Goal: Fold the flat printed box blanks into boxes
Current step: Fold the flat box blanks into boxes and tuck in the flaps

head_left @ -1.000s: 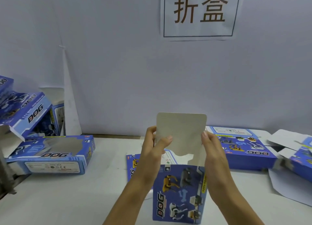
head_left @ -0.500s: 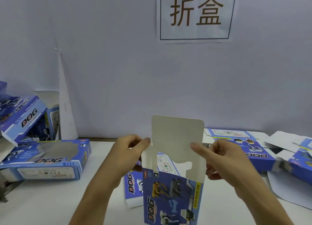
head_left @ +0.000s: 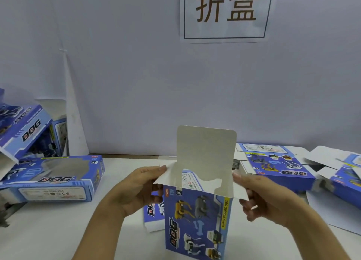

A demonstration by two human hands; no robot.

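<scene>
a blue printed dog box (head_left: 197, 220) stands upright at centre front on a white table (head_left: 58, 230), its top open and tall lid flap (head_left: 205, 152) raised. the left hand (head_left: 136, 189) pinches the left side flap (head_left: 166, 174) splayed outward; the right hand (head_left: 261, 199) pinches the right side flap (head_left: 241, 187). a folded window box (head_left: 52, 178) lies well to the left, a stack of flat blanks (head_left: 277, 164) at right. bare table lies open at front left.

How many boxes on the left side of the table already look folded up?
2: one windowed box lying flat on the table, and one tilted box propped behind it against the wall. A third seems partly hidden behind the tilted one, so the count may be low.
</scene>
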